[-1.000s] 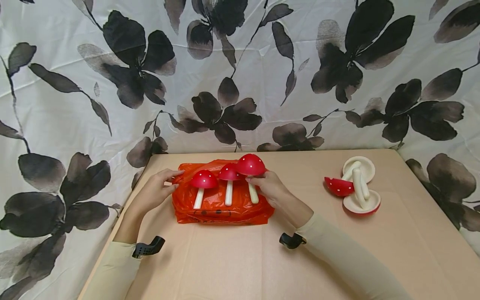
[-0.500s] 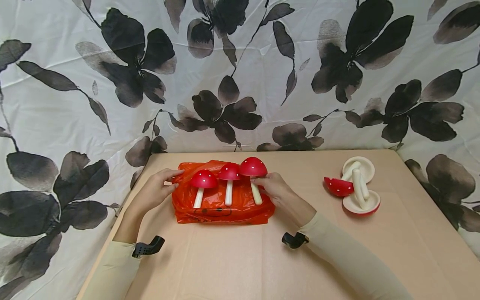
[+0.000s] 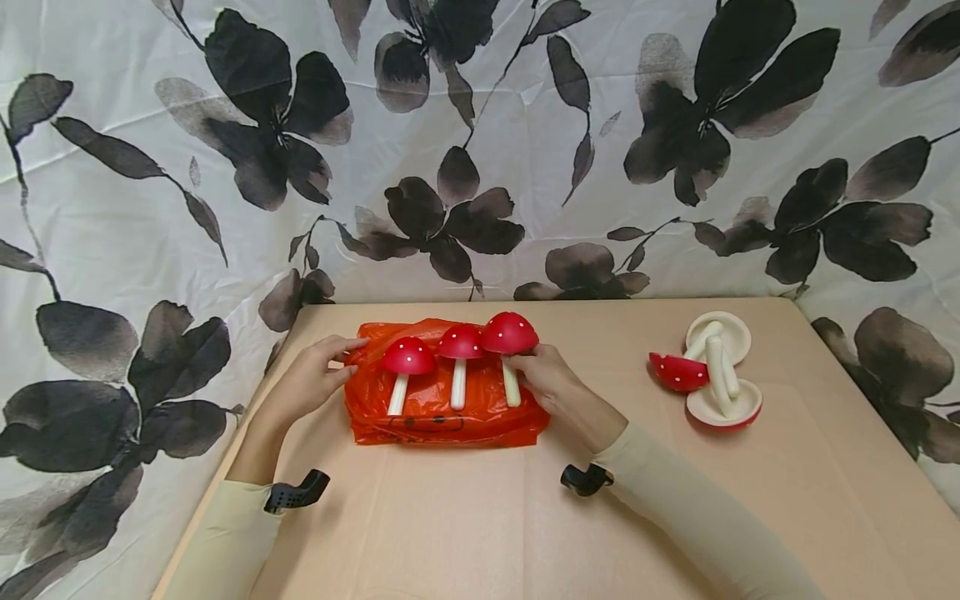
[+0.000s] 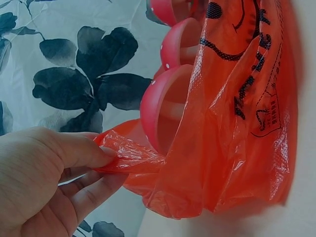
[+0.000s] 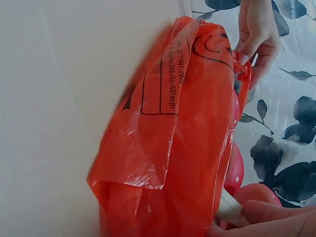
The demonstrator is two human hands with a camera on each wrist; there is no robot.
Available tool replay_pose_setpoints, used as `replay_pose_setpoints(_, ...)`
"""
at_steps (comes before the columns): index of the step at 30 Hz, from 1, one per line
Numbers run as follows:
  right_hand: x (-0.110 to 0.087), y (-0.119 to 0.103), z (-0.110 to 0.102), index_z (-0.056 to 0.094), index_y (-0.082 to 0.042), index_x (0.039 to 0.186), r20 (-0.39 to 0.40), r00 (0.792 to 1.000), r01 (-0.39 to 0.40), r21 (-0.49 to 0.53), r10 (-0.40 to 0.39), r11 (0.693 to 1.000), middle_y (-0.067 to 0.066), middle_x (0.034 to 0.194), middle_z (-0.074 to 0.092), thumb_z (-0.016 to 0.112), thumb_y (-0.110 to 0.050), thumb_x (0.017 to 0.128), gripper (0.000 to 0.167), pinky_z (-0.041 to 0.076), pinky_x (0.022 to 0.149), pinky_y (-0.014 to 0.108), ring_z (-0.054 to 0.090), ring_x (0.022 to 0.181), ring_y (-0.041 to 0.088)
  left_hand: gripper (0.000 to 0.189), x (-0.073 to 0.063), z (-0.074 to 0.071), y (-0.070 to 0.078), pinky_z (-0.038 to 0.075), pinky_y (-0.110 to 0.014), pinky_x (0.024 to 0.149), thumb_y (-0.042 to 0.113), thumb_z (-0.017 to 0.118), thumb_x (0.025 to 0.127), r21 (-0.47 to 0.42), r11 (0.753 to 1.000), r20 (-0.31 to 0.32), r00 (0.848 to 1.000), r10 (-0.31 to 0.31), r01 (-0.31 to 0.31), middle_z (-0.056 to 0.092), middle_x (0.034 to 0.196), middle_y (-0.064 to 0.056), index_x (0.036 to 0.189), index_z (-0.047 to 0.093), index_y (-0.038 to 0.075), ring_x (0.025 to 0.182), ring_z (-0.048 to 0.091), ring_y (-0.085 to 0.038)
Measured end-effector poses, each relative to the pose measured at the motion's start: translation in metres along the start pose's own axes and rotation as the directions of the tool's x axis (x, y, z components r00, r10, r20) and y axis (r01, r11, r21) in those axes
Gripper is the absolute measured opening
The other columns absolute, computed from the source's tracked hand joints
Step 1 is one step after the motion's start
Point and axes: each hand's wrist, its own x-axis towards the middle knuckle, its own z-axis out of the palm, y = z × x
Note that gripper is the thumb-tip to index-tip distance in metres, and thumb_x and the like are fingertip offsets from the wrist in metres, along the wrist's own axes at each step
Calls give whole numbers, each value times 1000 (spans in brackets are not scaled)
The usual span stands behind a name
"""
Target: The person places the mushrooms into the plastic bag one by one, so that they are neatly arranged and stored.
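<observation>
Both hands are drawn into a pinch: the left hand [image 3: 311,383] has the left edge of a crumpled orange-red plastic bag [image 3: 429,396] between thumb and fingers; the right hand [image 3: 551,379] grips the pale stem of the right-hand toy mushroom [image 3: 509,333], just under its white-dotted red cap; beside it the middle mushroom [image 3: 460,342] and left-hand mushroom [image 3: 408,357] line up over the bag, caps away from the person. The bag lies on the counter [image 3: 450,517]; well apart to the right, three more mushrooms [image 3: 678,372] lie heaped together, stems crossing.
</observation>
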Motion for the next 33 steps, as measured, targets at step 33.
replay_pose_setpoints(33,1,-4,-13,17,-13,159,-82,994,74,47,-70,996,14,156,38,76,-26,92,90,44,113,46,49,137,36,45,3,1,-1,56,-59,91,-10,62,90,22,999,-9,999,32,-32,68,112,-18,135,63,-3,105,65,-37)
